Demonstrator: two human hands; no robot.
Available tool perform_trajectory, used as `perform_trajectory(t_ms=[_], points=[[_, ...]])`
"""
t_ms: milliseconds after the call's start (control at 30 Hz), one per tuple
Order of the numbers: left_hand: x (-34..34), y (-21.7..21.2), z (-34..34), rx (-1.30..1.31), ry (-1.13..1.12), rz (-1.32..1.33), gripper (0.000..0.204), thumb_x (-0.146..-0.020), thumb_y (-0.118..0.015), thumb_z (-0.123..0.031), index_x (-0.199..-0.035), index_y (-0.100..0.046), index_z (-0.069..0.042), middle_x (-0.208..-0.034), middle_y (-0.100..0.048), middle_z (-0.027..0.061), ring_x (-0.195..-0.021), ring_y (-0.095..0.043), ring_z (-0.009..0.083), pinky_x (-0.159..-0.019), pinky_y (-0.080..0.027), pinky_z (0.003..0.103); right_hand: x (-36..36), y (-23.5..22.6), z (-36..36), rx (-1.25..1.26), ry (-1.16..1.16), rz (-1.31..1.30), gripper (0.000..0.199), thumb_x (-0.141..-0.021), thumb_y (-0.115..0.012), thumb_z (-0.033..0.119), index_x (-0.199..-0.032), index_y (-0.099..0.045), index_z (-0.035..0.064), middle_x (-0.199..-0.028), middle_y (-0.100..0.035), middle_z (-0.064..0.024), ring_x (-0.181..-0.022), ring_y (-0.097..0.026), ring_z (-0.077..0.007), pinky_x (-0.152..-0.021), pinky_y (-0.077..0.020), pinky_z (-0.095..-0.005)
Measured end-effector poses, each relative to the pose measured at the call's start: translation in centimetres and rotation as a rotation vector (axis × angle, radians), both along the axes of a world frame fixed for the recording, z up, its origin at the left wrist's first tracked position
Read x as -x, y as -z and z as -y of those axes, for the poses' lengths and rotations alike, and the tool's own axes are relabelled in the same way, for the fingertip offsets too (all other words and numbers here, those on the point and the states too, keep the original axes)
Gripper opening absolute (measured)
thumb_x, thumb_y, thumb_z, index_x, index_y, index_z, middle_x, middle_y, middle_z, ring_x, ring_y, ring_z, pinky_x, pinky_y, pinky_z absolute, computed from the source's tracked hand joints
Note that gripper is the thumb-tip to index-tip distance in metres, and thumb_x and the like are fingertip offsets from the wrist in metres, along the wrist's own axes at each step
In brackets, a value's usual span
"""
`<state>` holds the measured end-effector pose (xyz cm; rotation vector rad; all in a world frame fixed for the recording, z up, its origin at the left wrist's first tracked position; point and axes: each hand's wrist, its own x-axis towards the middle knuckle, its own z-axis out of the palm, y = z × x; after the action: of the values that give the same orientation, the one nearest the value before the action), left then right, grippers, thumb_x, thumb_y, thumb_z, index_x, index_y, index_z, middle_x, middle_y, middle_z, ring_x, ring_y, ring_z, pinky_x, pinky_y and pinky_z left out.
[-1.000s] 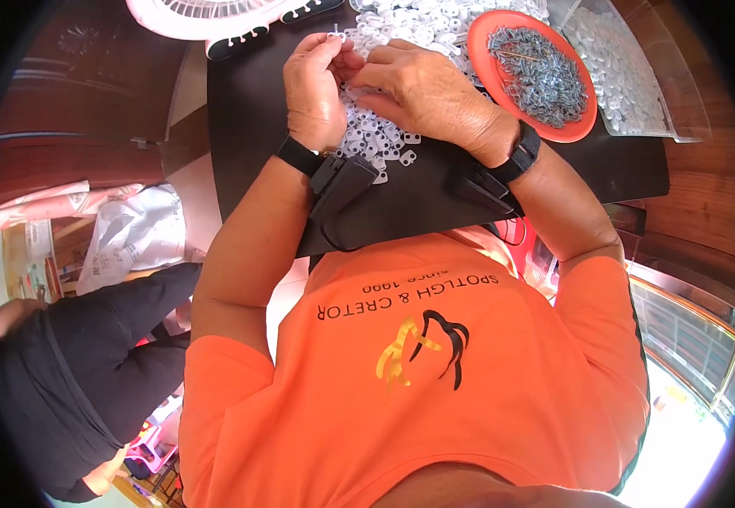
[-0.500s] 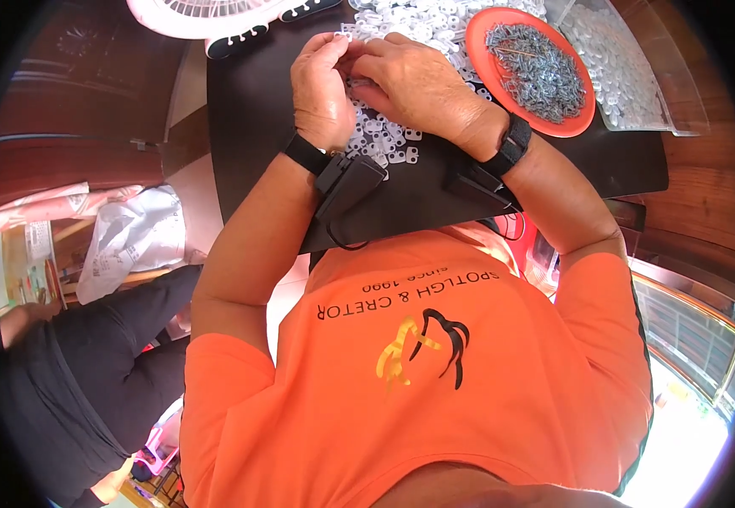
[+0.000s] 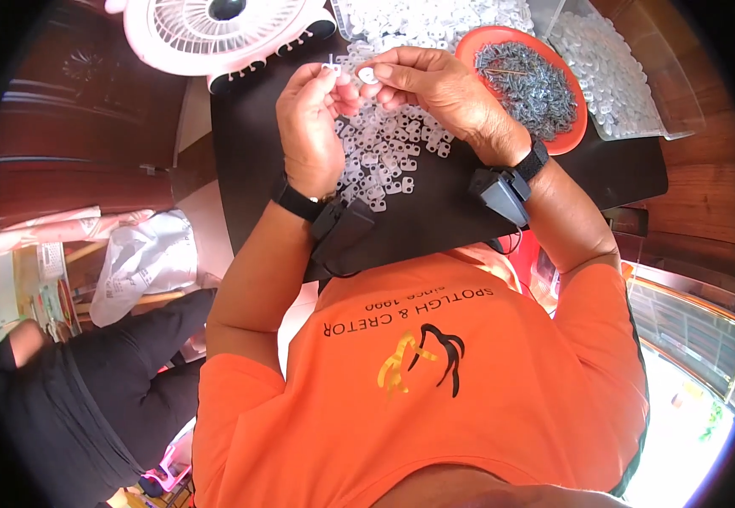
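Above the dark table (image 3: pixel 461 203), my left hand (image 3: pixel 310 127) pinches a small white plastic piece (image 3: pixel 330 68) from which a thin pin seems to stick up. Close on its right, my right hand (image 3: pixel 435 89) grips a small round white plastic piece (image 3: pixel 368 75) between thumb and fingertips. The two pieces are held apart. Under and between the hands spreads a loose pile of small white plastic clips (image 3: pixel 380 157) with dark holes. An orange plate (image 3: pixel 582 127) beside my right hand bears a heap of small grey metal pins (image 3: pixel 527 89).
A clear bin (image 3: pixel 679 133) of translucent pieces stands at the far right. Beyond my hands lies a larger heap of white pieces (image 3: pixel 435 21). A pink-white fan (image 3: pixel 207 63) is at the far left. A person in dark clothes (image 3: pixel 105 389) is on my left.
My hands have drawn apart from each other, and a small white piece now shows in each. More of the clip pile is uncovered. The view has shifted, bringing more of the fan in.
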<state>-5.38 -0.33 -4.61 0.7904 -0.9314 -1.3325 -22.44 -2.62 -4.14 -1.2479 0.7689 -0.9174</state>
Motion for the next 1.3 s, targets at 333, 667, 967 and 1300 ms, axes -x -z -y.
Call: perform_trajectory(t_ms=[333,667,967,1300], points=[[0.6,-0.3,-0.3,0.006,0.073,-0.021,0.016,-0.088,-0.049,-0.018,-0.086,-0.054,-0.002,-0.074,-0.059,0.0063,-0.064,-0.057,0.0144,-0.061,-0.045,0.026,0.5,0.6,0.5,-0.029,-0.025,0.257,0.022,-0.083,-0.065,0.009,-0.103,-0.062,-0.0013,-0.091,-0.064,-0.0053,-0.084,-0.061,-0.0119,-0.079,-0.0488,-0.0237],[0.7,0.0,-0.3,0.044,0.169,0.073,0.019,-0.089,-0.047,-0.015,-0.081,-0.056,0.000,-0.075,-0.060,0.0079,-0.067,-0.057,0.0148,-0.063,-0.044,0.026,0.4,-0.5,-0.1,0.139,0.013,-0.007,0.024,-0.087,-0.059,0.005,-0.110,-0.060,0.0002,-0.097,-0.063,-0.0042,-0.089,-0.059,-0.0094,-0.082,-0.0473,-0.0235],[0.8,0.5,0.1,0.112,0.141,0.115,0.019,-0.088,-0.049,-0.014,-0.081,-0.058,0.001,-0.076,-0.061,0.0082,-0.068,-0.057,0.0143,-0.066,-0.044,0.027,-0.2,-0.4,-0.5,0.130,0.081,0.089,0.021,-0.086,-0.062,0.008,-0.104,-0.062,-0.0015,-0.089,-0.065,-0.0053,-0.079,-0.060,-0.0081,-0.073,-0.0494,-0.0220],[0.5,-0.4,-0.4,0.073,0.111,0.269,0.016,-0.088,-0.050,-0.014,-0.081,-0.057,-0.001,-0.066,-0.053,0.0020,-0.060,-0.050,0.0088,-0.056,-0.038,0.021,0.6,-0.3,0.3,-0.064,0.065,0.199,0.024,-0.088,-0.061,0.014,-0.107,-0.061,-0.0006,-0.084,-0.062,-0.0015,-0.069,-0.057,-0.0080,-0.070,-0.0492,-0.0215]])
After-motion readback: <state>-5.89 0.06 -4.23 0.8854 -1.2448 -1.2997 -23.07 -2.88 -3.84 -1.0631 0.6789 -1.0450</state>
